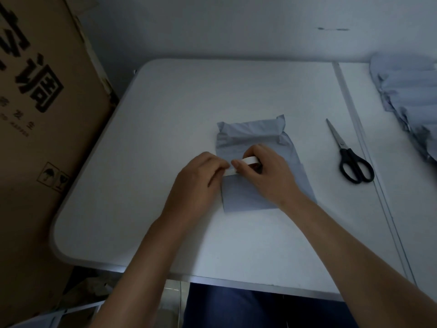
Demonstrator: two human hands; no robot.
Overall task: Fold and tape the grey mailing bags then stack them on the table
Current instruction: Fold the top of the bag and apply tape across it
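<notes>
Now both my forearms reach in from the near edge and meet over the folded grey mailing bag (pixel 254 147) at mid-worktop (pixel 151 119). My right hand (pixel 264 172) curls round the tape roll (pixel 250 161). My left hand (pixel 201 178) pinches its loose end; scissors (pixel 350 157) lie to the right.

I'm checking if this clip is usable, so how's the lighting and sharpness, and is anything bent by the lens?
Head view: dim, bluish light with no glare; the hands, tape roll and grey bag are readable but soft. The cardboard box on the left is darkest, its print slightly smeared. The wide lens curves the table edges; the scissors stay fairly crisp.
</notes>
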